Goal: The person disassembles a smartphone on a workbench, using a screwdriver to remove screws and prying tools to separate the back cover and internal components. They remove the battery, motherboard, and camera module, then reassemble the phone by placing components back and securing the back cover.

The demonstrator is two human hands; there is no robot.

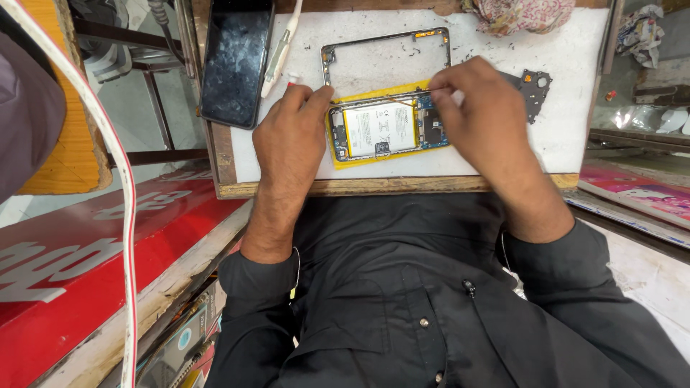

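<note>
**Both hands on the opened phone**

The left hand (291, 129) is curled, its fingers bent narrow, with the fingertips pressing on the top left corner of the opened phone (388, 129). The right hand (478, 115) is also curled and rests over the phone's right end, thumb and forefinger pinched close together at its upper edge; whether they grip a small tool there cannot be told.

The phone lies flat, back off, its long axis running left to right, parallel to the near edge of the tabletop (560, 136). Its white battery fills the left and middle part and the blue circuit board sits at the right end, partly under the right hand. A yellow case (338, 162) shows around its rim.

The phone lies between the two hands, close to the near edge of the white tabletop, about midway along it. Just behind it lies an empty metal frame (385, 36), also lengthwise left to right. A dark cover plate (535, 86) lies right of the right hand. A second phone (236, 61) with a dark screen lies at the far left corner.
</note>
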